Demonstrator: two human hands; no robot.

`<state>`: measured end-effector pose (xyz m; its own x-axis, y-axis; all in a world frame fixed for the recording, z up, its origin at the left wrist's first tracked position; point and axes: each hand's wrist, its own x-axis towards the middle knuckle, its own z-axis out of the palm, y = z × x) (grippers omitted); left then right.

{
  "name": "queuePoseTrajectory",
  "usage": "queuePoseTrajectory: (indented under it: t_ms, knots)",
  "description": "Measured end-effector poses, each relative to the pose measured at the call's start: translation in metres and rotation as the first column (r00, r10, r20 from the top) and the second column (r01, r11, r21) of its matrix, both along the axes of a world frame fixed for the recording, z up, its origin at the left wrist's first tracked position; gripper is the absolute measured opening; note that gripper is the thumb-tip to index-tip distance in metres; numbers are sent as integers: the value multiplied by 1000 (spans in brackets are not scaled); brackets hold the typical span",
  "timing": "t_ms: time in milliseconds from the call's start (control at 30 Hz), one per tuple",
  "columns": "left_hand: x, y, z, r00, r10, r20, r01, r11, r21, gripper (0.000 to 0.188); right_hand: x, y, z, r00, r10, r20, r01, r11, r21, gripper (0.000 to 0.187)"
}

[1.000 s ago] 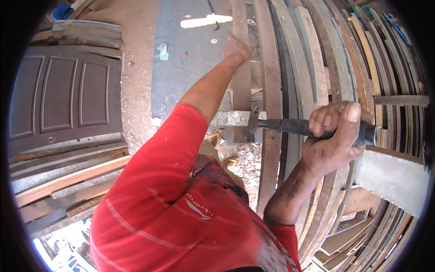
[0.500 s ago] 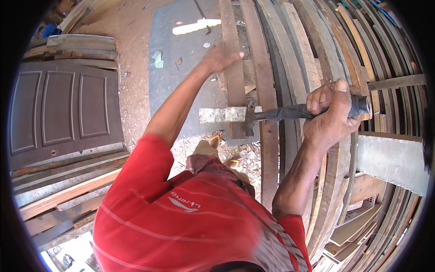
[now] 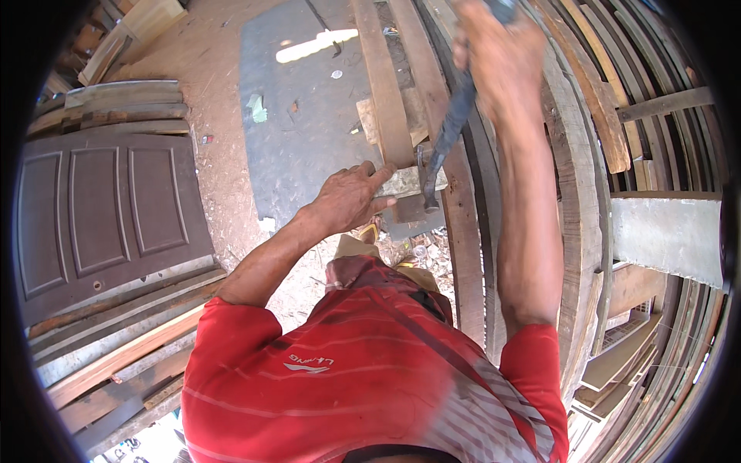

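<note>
Planks [image 3: 575,177] are running in long rows under and to the right of the right hand [image 3: 505,58], while a dark panelled door [image 3: 108,208] is lying well to the left of the left hand [image 3: 347,199]. Smaller than these, a brown board [image 3: 390,116] is stretching away ahead of the left hand, its near end passing under a pale block [image 3: 403,184]. The hammer [image 3: 455,114] is slanting down from the right hand, which is gripping its black handle firmly. Smallest, the block is sitting crosswise on the board, its left end being held by the left hand, fingers along one edge and thumb near the other.

Judging by this, the work is standing partway: the block is being steadied and the hammer's head is already resting at its right part. What is remaining is harder to judge; whether anything is fastening block to board, I cannot tell.
</note>
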<state>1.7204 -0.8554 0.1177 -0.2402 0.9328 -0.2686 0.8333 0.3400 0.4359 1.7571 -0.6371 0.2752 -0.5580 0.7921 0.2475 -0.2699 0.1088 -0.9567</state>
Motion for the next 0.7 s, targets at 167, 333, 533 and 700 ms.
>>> queuePoseTrajectory:
  t_ms: [167,333,533,700]
  knots:
    - [-14,4,3,979,24,200,-9,997,-73,69,-65,29,-16,934,83,347,-103,994,41,33]
    - [-33,15,0,950,-30,309,66,992,-108,75,-88,32,-15,907,75,415,-126,987,96,33]
    - [-38,10,2,950,-4,312,50,989,-139,75,-91,38,-11,906,93,413,-145,985,96,33]
    - [-27,11,7,975,30,221,3,989,-147,70,-87,44,-8,910,96,403,-144,985,91,32]
